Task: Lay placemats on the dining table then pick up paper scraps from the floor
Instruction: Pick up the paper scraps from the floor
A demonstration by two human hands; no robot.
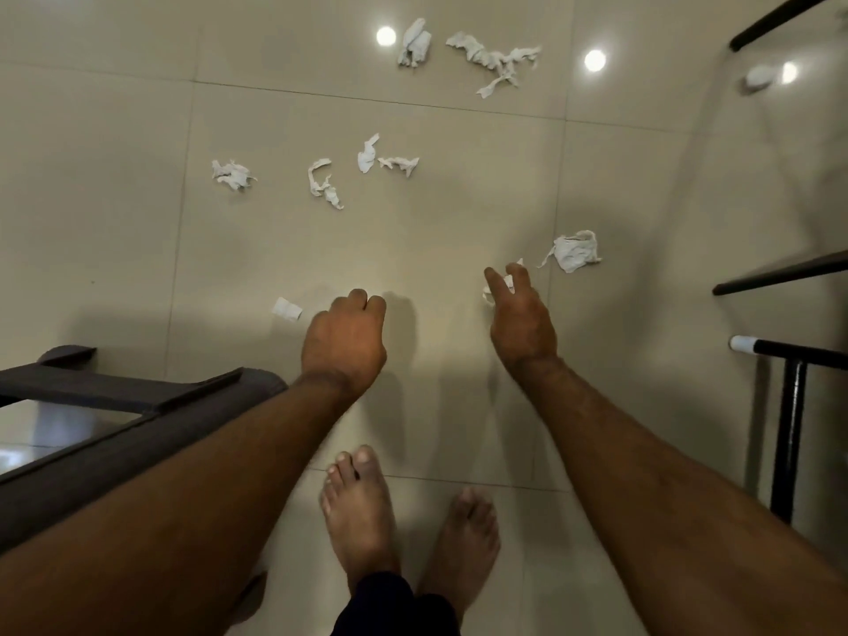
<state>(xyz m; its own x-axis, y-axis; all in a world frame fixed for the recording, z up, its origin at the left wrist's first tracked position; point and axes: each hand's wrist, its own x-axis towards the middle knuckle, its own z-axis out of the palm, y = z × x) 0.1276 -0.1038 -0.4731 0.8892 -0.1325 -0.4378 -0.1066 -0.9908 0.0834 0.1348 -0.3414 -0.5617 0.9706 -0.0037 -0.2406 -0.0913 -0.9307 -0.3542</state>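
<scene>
Several crumpled white paper scraps lie on the beige tiled floor (137,176). My right hand (521,319) reaches down with its fingers pinched on a small paper scrap (489,293). A larger crumpled scrap (573,253) lies just beyond it to the right. My left hand (344,335) is closed in a fist low over the floor, and nothing shows in it. A small flat scrap (287,309) lies just left of that fist. Further out are other scraps (231,175), (323,183), (367,154) and a far group (495,59).
A dark chair frame (114,406) stands at the lower left beside my left arm. Black table frame bars (787,273) and a black leg (787,429) run along the right edge. My bare feet (360,511) stand on the tiles below the hands.
</scene>
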